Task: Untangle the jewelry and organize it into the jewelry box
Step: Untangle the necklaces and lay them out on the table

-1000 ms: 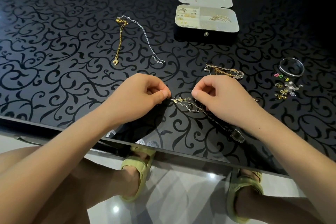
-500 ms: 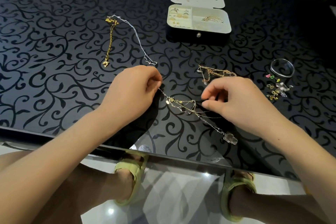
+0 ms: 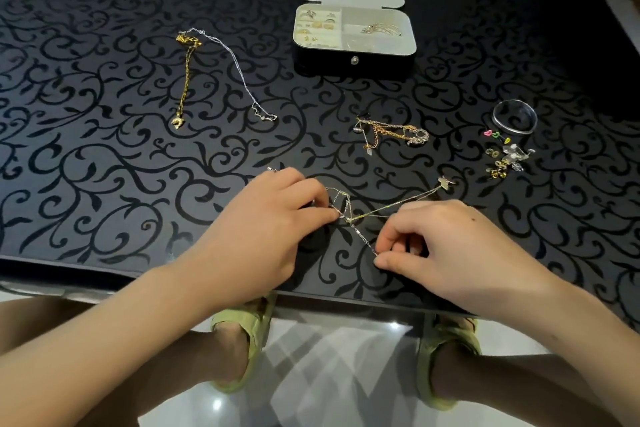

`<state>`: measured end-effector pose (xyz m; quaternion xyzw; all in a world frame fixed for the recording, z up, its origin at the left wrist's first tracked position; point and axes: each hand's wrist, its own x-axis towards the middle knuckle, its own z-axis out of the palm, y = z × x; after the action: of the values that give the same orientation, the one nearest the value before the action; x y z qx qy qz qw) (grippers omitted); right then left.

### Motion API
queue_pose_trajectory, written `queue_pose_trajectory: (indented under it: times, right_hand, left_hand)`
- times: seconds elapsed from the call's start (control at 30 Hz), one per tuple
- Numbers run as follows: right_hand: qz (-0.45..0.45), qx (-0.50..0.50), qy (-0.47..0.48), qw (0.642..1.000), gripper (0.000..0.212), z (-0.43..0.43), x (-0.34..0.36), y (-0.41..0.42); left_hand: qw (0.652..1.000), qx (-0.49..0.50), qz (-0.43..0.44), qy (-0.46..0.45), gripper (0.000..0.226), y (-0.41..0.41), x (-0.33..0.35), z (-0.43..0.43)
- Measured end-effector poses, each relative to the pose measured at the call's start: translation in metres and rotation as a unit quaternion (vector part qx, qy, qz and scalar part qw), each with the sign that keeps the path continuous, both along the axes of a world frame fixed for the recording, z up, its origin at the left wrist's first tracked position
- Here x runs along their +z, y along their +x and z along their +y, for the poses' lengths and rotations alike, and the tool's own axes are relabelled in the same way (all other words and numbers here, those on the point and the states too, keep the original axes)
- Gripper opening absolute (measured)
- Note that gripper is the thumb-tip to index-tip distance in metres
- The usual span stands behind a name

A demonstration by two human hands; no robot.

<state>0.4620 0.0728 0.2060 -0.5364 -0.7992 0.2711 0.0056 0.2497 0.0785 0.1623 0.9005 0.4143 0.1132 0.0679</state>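
Chains (image 3: 349, 215) in a tangle lie near the black table's (image 3: 104, 184) front edge. Left hand (image 3: 273, 218) pinches the knot; right hand (image 3: 450, 253) pinches a strand nearer the edge (a butterfly charm (image 3: 446, 181) trails off to the right). Jewelry box (image 3: 353, 55) stands open, well behind.

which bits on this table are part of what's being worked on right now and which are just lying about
In the job now: tangled chains, pinched by the left hand and the right hand; open jewelry box, where they go.
Lying by, untouched: gold chain, silver chain, second tangle, clear bangle, small earrings.
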Motion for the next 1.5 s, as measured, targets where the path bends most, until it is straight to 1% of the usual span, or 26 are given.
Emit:
queue_pose_trajectory:
  times: [0.1,0.17,0.23,0.33,0.43,0.57,0.77,0.9,1.1,1.3,1.5]
  right_hand:
    - [0.015,-0.022,0.046,0.999,0.003,0.006,-0.006,0.002]
    - [0.019,-0.037,0.089,0.995,0.011,0.012,-0.01,0.002]
    - [0.01,-0.042,0.106,0.993,0.013,0.017,-0.013,0.002]
    - [-0.002,-0.035,0.094,0.995,0.003,0.021,-0.013,0.002]
    - [-0.01,-0.02,0.066,0.998,0.011,0.02,-0.011,0.003]
    - [-0.017,-0.003,0.035,0.999,0.014,0.013,-0.01,0.006]
    - [-0.013,-0.005,0.036,0.999,0.014,0.009,-0.01,0.006]
    - [-0.017,-0.012,0.05,0.999,0.014,0.009,-0.01,0.004]
    - [-0.019,-0.015,0.068,0.997,0.013,0.01,-0.012,0.001]
    - [-0.004,-0.032,0.122,0.992,0.013,0.021,-0.017,-0.005]
    - [-0.004,-0.02,0.14,0.99,0.012,0.027,-0.018,-0.01]
  left_hand:
    - [1.0,-0.01,-0.008,0.007,0.053,-0.003,0.001,-0.001]
    - [1.0,-0.013,-0.011,0.011,0.052,-0.005,0.001,-0.001]
    - [1.0,-0.016,-0.013,0.018,0.051,-0.007,0.001,0.0]
    - [0.999,-0.027,-0.017,0.018,0.05,-0.009,0.002,0.001]
    - [0.999,-0.035,-0.019,0.019,0.048,-0.011,0.002,0.001]
    - [0.998,-0.039,-0.03,0.026,0.044,-0.013,0.001,0.0]
    - [0.998,-0.039,-0.048,0.014,0.045,-0.015,0.003,-0.002]
    - [0.997,-0.03,-0.066,0.014,0.048,-0.009,0.002,-0.004]
    - [0.998,-0.047,-0.03,0.019,0.054,-0.005,-0.003,-0.005]
    - [0.999,-0.046,-0.025,0.014,0.054,-0.008,-0.003,-0.005]
    - [0.998,-0.053,-0.021,0.027,0.05,-0.007,-0.001,-0.004]
